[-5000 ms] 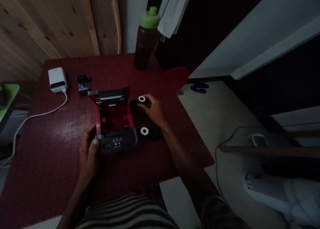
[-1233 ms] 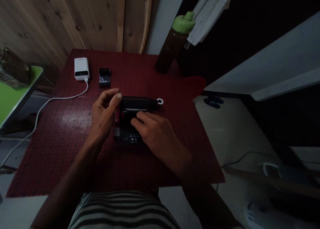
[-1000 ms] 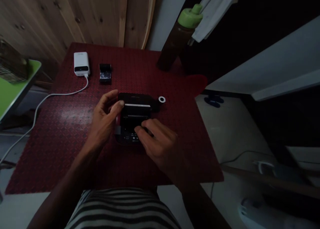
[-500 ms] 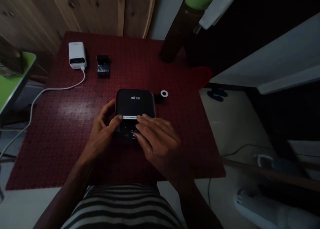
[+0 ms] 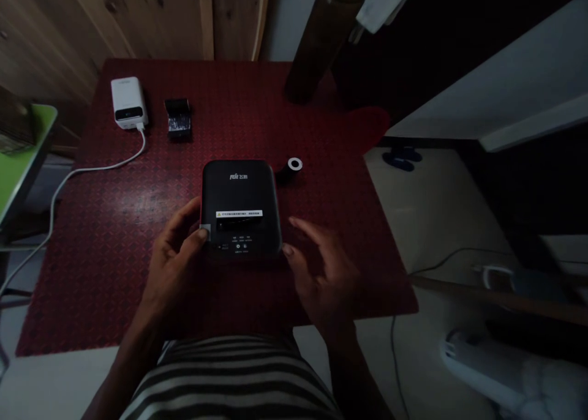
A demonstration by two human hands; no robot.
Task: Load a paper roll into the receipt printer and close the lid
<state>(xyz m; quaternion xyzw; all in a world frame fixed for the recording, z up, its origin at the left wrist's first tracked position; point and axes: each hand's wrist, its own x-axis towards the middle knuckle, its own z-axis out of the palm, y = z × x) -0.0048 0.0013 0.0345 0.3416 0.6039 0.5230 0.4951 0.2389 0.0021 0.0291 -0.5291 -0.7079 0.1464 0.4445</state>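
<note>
On the red patterned tabletop [image 5: 92,273], near its middle, one black box-shaped printer with rounded corners and red sides [image 5: 241,193] lies flat, lid down. Left hand [image 5: 177,255]: grip closed about the printer's front left corner, thumb on top; the fingers are partly hidden behind the side. Right hand [image 5: 326,267]: grip wide open, thumb and index finger well parted, nothing held; thumb tip at the front right corner, contact cannot be determined.

Obscured items: one black roll with a white ring-shaped core [image 5: 294,169], just right of the printer, its dark body merging with shadow; one dark brown bottle with a green cap [image 5: 316,34], cut off at the top edge; one white cloth [image 5: 383,3], likewise cut off.

Further count: one white box-shaped power bank with a dark display [image 5: 128,95]; one white cable [image 5: 92,169] plugged into it; one black roll with a shiny unrolled strip [image 5: 178,123]; two dark blue slippers [image 5: 399,158] on the floor.

Markings: white lettering on the lid appears to read "FEIE", followed by two Chinese characters. Below, one white strip label carries a yellow warning triangle and illegible print. Front panel: two white symbols; captions illegible.
</note>
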